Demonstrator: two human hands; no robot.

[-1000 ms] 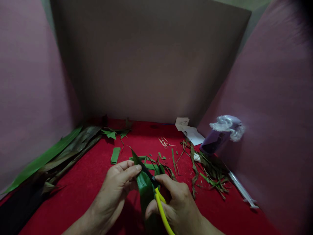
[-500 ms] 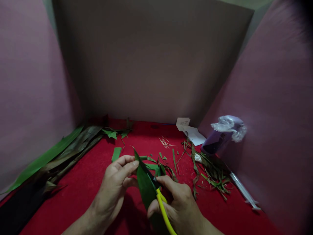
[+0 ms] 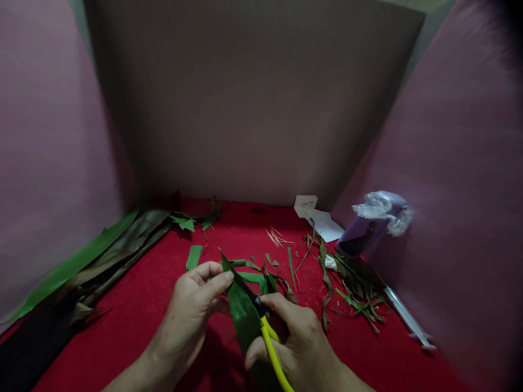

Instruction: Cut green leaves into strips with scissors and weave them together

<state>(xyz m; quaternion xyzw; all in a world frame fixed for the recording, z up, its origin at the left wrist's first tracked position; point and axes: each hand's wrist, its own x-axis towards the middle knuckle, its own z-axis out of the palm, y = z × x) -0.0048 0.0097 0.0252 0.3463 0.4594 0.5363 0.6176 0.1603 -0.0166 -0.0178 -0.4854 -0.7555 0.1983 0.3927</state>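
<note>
A long green leaf stands tilted between my hands, its pointed tip upward. My left hand pinches it near the tip between thumb and fingers. In my right hand are yellow-handled scissors, their dark blades lying along the leaf's right edge. Whether the blades are apart I cannot tell. Just beyond the hands lie cut green leaf pieces, and another green piece sits past my left fingers.
Long green and dried leaves line the left wall. Toothpicks lie at centre back, near white papers. On the right are a plastic-topped purple bottle, dried leaf scraps and a syringe on red cloth.
The leaf tip has shifted slightly left, and the dark blades show more along the leaf's edge. Both hands stay almost in place.
</note>
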